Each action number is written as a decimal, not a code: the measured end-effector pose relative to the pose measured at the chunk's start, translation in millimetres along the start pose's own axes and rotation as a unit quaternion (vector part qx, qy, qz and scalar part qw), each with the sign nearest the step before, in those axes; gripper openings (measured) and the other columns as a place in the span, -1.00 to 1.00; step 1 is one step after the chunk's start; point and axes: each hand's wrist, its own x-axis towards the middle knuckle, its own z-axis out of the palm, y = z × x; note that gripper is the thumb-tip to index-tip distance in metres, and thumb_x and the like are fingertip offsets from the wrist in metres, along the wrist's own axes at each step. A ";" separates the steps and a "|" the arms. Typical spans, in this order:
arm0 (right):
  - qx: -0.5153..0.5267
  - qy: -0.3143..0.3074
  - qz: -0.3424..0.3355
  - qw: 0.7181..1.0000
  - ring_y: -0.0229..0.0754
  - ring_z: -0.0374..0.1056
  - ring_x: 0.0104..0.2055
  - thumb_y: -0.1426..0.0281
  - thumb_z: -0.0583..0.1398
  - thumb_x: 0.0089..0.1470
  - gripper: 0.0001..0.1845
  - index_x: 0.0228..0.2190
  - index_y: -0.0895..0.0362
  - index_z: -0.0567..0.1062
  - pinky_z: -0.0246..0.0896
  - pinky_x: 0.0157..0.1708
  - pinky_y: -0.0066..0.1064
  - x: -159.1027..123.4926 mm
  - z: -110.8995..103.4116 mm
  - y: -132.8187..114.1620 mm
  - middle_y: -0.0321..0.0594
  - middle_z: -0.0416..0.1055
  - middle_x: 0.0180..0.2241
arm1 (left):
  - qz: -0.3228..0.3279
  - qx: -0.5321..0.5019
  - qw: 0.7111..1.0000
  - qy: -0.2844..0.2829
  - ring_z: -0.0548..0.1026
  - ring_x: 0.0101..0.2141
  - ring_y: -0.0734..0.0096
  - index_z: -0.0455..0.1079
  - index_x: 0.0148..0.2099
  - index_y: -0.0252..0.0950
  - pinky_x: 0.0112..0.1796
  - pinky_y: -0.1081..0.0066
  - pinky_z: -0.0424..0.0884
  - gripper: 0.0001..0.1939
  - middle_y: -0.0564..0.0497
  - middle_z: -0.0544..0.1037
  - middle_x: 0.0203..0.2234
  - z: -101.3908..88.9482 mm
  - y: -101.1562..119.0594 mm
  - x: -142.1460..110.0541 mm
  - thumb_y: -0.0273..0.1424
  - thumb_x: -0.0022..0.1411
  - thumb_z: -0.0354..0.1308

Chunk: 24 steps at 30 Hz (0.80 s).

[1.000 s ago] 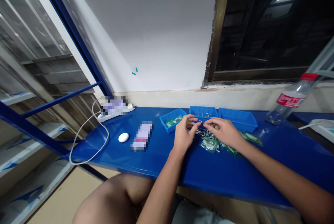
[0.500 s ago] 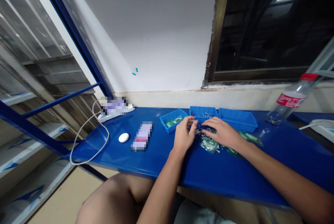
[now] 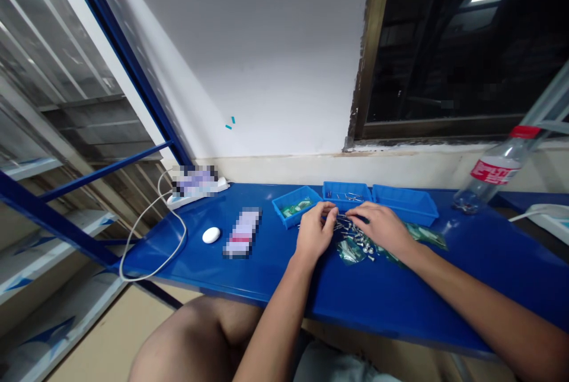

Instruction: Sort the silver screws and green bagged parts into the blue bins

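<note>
My left hand [image 3: 316, 228] is curled above the blue table, thumb and fingertips close together; whatever is between them is too small to make out. Facing it, my right hand [image 3: 383, 229] pinches with thumb and forefinger at what looks like a thin metal screw. Below and between the hands lies a loose pile of silver screws [image 3: 363, 241]. A small clear plastic bag [image 3: 350, 251] with a greenish tint rests at the pile's near side. More greenish bags [image 3: 425, 235] lie beside and partly under my right forearm.
Behind the hands stand three blue trays: the left tray [image 3: 280, 216] has green bags, the middle tray [image 3: 326, 187] has screws, then a right tray [image 3: 406, 205]. A plastic bottle [image 3: 495, 169], white oval object [image 3: 211, 235], blurred phone-shaped item [image 3: 242, 234] and white cable [image 3: 184, 239] are also on the table.
My right hand has shifted slightly and its fingers have drawn in to a pinch. More of the screw pile shows. The left fingers have curled in a little and dropped slightly.
</note>
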 end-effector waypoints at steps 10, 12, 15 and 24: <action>0.114 0.102 0.081 0.985 -0.14 0.46 -0.39 0.27 0.25 0.25 -0.82 -0.16 0.01 0.65 0.42 -0.28 -0.28 3.6 -17.6 -26.8 -0.24 0.64 -0.23 | -0.008 0.019 1.000 -0.020 0.64 -0.39 0.32 0.48 0.01 -0.22 -0.31 0.41 0.51 -0.80 0.01 0.70 -0.35 -0.6 0.5 -0.8 -0.28 0.46 0.12; 0.134 0.092 0.082 0.983 -0.15 0.42 -0.40 0.27 0.26 0.24 -0.79 -0.11 0.01 0.63 0.41 -0.28 -0.28 3.0 -17.2 -31.1 -0.24 0.63 -0.23 | 0.004 0.019 0.999 -0.025 0.64 -0.35 0.34 0.49 -0.01 -0.23 -0.30 0.43 0.50 -0.84 0.00 0.71 -0.28 -0.8 1.6 -0.7 -0.36 0.42 0.16; 0.133 0.077 0.054 0.987 -0.13 0.41 -0.37 0.32 0.22 0.25 -0.71 -0.01 0.02 0.58 0.41 -0.21 -0.25 1.9 -14.1 -32.0 -0.23 0.62 -0.25 | 0.021 0.009 0.999 -0.033 0.64 -0.30 0.37 0.49 -0.04 -0.24 -0.26 0.46 0.50 -0.87 -0.01 0.70 -0.22 -1.2 4.5 -0.8 -0.42 0.40 0.17; 0.131 0.081 0.044 0.987 -0.07 0.52 -0.28 0.29 0.14 0.29 -0.71 -0.04 0.02 0.60 0.47 -0.19 -0.22 1.5 -19.0 -35.7 -0.14 0.64 -0.16 | -0.007 -0.021 0.999 -0.032 0.64 -0.38 0.32 0.41 0.10 -0.23 -0.32 0.41 0.53 -0.73 0.00 0.70 -0.33 -0.8 5.6 -2.0 -0.22 0.47 0.12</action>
